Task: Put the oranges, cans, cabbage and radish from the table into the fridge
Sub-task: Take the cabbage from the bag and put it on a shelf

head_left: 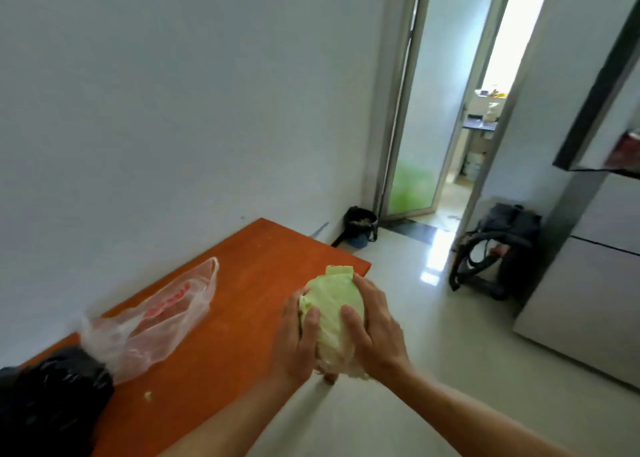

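A pale green cabbage [334,313] is held between both my hands, over the right edge of the orange table [242,283]. My left hand [298,339] grips its left side and my right hand [375,332] wraps its right side. The grey fridge [588,283] stands at the right, with its upper door [595,110] swung open. No oranges, cans or radish show in this view.
A clear plastic bag with red print [162,314] and a black plastic bag [52,397] lie on the table by the white wall. A dark bin [360,226] sits in the corner. A black backpack [495,249] rests on the glossy floor beside the fridge. A doorway [450,110] opens beyond.
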Motion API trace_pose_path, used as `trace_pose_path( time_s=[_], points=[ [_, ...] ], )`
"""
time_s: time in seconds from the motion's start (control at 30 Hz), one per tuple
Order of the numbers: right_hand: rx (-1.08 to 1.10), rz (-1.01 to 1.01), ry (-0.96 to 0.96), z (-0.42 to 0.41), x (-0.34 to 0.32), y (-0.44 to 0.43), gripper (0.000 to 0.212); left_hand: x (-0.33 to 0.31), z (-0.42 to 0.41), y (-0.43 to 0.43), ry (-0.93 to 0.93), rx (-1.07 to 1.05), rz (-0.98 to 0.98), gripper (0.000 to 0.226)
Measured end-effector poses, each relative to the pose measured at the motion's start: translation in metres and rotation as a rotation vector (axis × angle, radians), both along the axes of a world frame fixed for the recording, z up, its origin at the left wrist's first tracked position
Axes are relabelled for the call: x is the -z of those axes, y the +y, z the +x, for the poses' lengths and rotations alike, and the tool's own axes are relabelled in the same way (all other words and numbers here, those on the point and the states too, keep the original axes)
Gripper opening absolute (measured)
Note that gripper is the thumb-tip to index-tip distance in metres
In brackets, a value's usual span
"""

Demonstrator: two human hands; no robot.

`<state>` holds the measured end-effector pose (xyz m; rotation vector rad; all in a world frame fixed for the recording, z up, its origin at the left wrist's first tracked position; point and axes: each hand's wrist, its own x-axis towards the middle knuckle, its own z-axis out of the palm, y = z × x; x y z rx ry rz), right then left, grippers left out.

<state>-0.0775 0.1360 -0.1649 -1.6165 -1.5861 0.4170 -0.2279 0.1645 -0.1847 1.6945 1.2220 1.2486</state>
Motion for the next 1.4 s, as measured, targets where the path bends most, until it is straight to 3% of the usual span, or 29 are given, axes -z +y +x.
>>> trace_pose_path(
  time_s=[0.53, 0.67, 0.8, 1.03, 1.4],
  points=[
    [0.54, -0.142, 0.077, 0.37, 0.033, 0.083, 0.069, 0.034, 0.404, 0.156, 0.1, 0.525, -0.139, 0.052],
    [0.698, -0.097, 0.129, 0.46, 0.032, 0.097, 0.081, 0.02, 0.513, 0.185, 0.127, 0.692, -0.111, 0.063],
    [0.825, -0.061, 0.15, 0.548, 0.028, 0.093, 0.075, 0.011, 0.613, 0.191, 0.111, 0.837, -0.102, 0.061],
    [0.959, 0.023, 0.194, 0.725, 0.028, 0.085, 0.085, 0.008, 0.809, 0.193, 0.119, 0.967, 0.004, 0.052],
    [0.992, 0.233, 0.152, 1.016, -0.073, 0.119, 0.081, -0.093, 1.102, 0.222, -0.033, 1.018, 0.165, 0.052]
  ],
)
